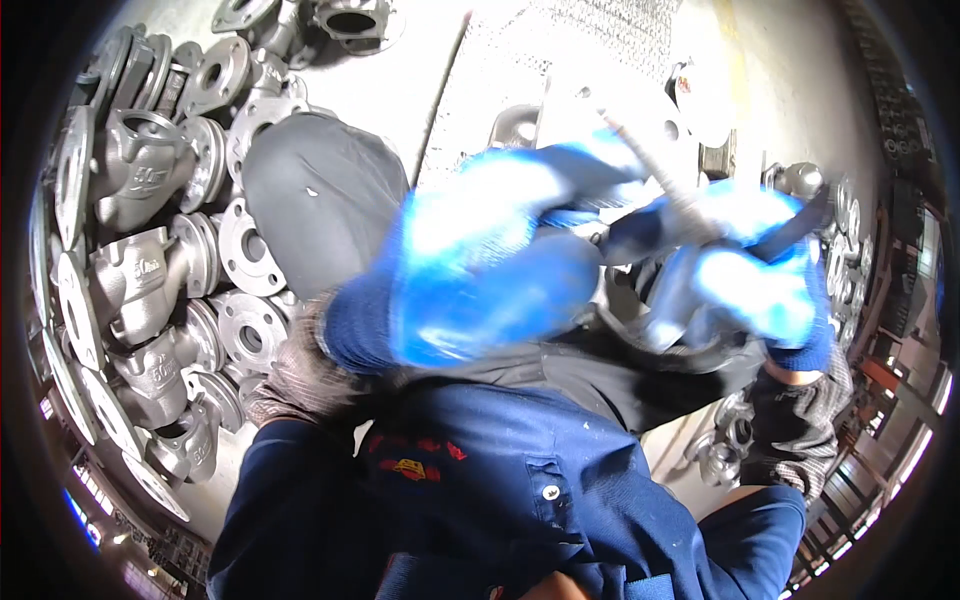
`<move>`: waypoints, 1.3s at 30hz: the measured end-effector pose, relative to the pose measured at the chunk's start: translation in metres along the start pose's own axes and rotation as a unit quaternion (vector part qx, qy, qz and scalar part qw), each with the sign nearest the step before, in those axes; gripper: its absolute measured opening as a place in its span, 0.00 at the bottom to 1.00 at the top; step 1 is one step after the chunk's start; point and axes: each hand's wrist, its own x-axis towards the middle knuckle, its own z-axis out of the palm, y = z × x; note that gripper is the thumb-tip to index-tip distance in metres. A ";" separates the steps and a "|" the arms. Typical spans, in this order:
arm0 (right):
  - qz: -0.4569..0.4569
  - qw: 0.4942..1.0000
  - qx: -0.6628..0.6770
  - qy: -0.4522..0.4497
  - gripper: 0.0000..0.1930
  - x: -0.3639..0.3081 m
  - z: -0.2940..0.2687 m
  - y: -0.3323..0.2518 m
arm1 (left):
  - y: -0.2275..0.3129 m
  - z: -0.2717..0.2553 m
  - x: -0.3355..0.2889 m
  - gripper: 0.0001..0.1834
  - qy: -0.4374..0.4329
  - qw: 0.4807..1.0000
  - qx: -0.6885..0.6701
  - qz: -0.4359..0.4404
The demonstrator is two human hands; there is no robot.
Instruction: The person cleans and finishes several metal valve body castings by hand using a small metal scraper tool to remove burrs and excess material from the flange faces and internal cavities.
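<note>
My left hand (480, 265), in a blue coated glove, is closed at a flanged metal valve body (655, 110) in front of me. Glare washes out much of the metal, and motion blurs the fingertips. In a matching glove, my right hand (755, 280) closes round a thin rod-like tool (655, 165), which slants up and left across the work. Blur hides the tool's exact kind. Below the hands, a dark round opening (630, 290) shows partly between the gloves, close to my right leg.
Several grey flanged valve bodies (145, 275) stand in rows at left beside my knee (315, 190). More castings (350, 20) lie at the far left. A textured pale mat (560, 50) lies ahead. Other metal parts (725, 440) and stacked castings (850, 225) are at right.
</note>
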 end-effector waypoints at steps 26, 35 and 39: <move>-0.123 0.913 -0.110 0.373 0.15 0.107 -0.115 0.209 | -0.003 0.088 0.024 0.40 -0.009 0.778 0.628 -0.019; -0.081 0.852 -0.315 0.410 0.18 0.202 -0.131 0.228 | -0.016 0.059 0.052 0.42 -0.051 0.762 0.645 0.018; -0.021 0.859 -0.335 0.387 0.20 0.230 -0.132 0.226 | -0.010 0.027 0.081 0.40 -0.038 0.780 0.625 0.019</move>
